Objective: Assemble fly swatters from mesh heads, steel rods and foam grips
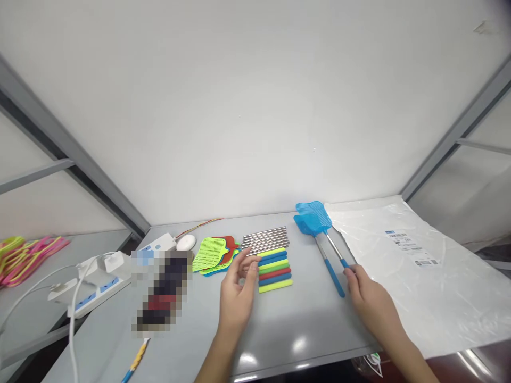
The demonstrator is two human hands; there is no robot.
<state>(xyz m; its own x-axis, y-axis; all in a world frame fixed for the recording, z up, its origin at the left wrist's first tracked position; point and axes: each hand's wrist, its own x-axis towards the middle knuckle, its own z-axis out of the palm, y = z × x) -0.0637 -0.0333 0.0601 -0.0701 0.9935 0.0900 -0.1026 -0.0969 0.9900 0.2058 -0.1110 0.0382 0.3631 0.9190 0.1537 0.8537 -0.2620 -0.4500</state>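
My right hand (369, 298) is closed around the blue handle of a blue fly swatter (319, 213) with a metal rod. Beside it lies a second blue fly swatter (328, 266), the two mesh heads overlapping. My left hand (239, 282) hovers by a row of coloured handles (275, 270), its fingers loosely curled with thumb and fingers apart, holding nothing I can see. Behind those handles several metal rods (265, 240) lie side by side. Left of the rods is a pile of loose swatter heads (211, 253) in yellow-green, red and blue.
A white plastic mailer bag (383, 234) with a label covers the table's right side. To the left are a white power strip (96, 292), cables, a round white puck (186, 242) and a blurred-out phone-like object (162, 292). A pink and yellow bundle (32, 258) lies far left.
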